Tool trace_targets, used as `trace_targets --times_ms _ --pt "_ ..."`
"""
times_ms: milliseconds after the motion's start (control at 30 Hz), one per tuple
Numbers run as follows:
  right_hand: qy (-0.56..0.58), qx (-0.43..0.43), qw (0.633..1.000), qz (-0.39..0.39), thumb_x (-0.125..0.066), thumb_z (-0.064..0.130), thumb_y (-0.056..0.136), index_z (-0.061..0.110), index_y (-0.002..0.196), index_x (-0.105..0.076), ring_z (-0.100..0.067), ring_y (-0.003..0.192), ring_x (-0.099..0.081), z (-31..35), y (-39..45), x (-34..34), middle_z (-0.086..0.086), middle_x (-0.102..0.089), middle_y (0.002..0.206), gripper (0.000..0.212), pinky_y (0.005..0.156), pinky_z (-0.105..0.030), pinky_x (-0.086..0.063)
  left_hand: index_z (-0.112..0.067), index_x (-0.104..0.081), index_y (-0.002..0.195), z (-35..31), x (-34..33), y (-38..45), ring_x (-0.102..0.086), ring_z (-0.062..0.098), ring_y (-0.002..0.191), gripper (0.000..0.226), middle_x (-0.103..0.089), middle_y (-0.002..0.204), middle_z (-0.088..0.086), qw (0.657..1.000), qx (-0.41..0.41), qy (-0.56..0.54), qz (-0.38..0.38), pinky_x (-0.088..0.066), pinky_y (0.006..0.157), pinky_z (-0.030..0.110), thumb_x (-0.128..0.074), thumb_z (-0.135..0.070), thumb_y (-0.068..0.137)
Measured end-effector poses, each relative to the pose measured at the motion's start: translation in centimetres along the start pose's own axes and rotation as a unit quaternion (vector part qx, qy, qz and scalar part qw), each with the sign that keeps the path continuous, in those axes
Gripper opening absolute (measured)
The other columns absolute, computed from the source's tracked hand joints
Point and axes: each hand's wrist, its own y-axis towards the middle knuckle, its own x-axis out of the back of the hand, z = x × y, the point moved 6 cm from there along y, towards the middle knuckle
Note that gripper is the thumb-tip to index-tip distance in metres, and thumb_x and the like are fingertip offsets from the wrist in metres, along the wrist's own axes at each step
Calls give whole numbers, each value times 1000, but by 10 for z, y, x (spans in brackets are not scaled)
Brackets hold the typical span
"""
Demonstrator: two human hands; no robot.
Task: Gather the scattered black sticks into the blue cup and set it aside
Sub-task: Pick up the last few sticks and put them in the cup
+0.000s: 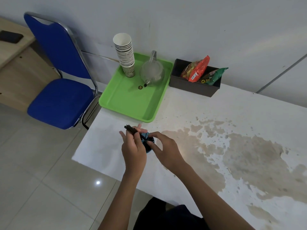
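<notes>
A stained white tabletop point(216, 117); near its left edge stands a blue cup point(148, 140); left hand point(132, 147) grips black sticks point(131, 129) slanting into it; right hand point(163, 146) pinches its rim; a hard push might tip the cup, scattering sticks.

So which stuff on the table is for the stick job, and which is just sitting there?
For the job: black sticks in the left hand; blue cup, touched by the right hand.

Just sitting there: green tray, paper cups, glass teapot, snack box, chair.
</notes>
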Motion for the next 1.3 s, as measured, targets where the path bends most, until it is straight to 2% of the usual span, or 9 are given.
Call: trace_targets --times_ms 67,233,333,400,600,800,1033,1200,1300 --pt "9 -1 1000 -2 -58 33 93 30 109 -59 -10 92 -62 0 -1 0 14 -68 105 17 83 -32 -50 -17 -64 113 5 1 -4 -62 11 117 31 -54 105 -55 999 -11 34 6 -16 123 49 -36 -16 102" --pt "23 -5 1000 -9 -60 34 92 28 106 -61 -8 92 -62 -1 0 2 15 -68 103 16 83 -28 -50 -16 -61 129 17 -2 -11 -35 23 147 30 -23 133 -62 999 -20 32 21 -12 125 50 -43 -11 105" --pt "48 -9 999 -25 -62 32 91 28 106 -64 -1 96 -61 -1 -2 5 22 -66 101 16 86 -15 -46 -12 -55 135 28 -3 -12 -4 6 154 34 -31 154 -32 999 -13 32 41 -6 126 46 -40 -16 105" --pt "64 -17 997 -39 -62 31 91 27 108 -66 3 101 -59 -1 -3 7 23 -66 105 18 89 -8 -40 -13 -50 143 32 -3 -13 1 6 154 40 -31 161 -13 998 -7 37 57 -5 126 44 -40 -22 105" --pt "15 3 997 -81 -49 26 98 24 119 -64 -3 121 -51 11 -1 14 12 -63 126 26 105 -23 -40 -15 -36 153 29 5 -19 0 10 155 56 -25 164 -8 995 -32 74 57 -6 125 43 -36 -40 103" --pt "-229 188 955 24 -28 28 103 16 146 -34 -14 147 -18 52 12 -8 1 -30 156 46 121 -35 -11 -19 -14 159 20 10 -14 -1 16 155 55 -17 167 -4 988 -75 129 29 -13 125 44 -29 -22 106" --pt "-338 202 917 66 -21 33 104 8 148 -30 -18 147 -22 21 10 -30 -8 -30 156 51 119 -39 -23 -23 -11 159 44 0 -5 7 17 155 56 -5 167 -10 973 -1 218 74 -26 120 54 -31 -21 107" --pt "-350 207 913 45 -19 33 105 9 147 -33 -20 147 -20 25 8 -25 -6 -30 156 50 120 -39 -20 -47 -4 155 44 -3 -5 6 12 154 57 -3 167 -18 979 -5 158 126 -26 121 41 -27 -24 108" --pt "-334 209 917 55 -15 35 105 9 149 -29 -17 148 -17 28 6 -28 -5 -27 158 53 120 -38 -19 -50 -5 154 43 2 -10 -13 3 152 57 -14 165 -18 987 32 82 138 -27 117 25 -28 -24 108"
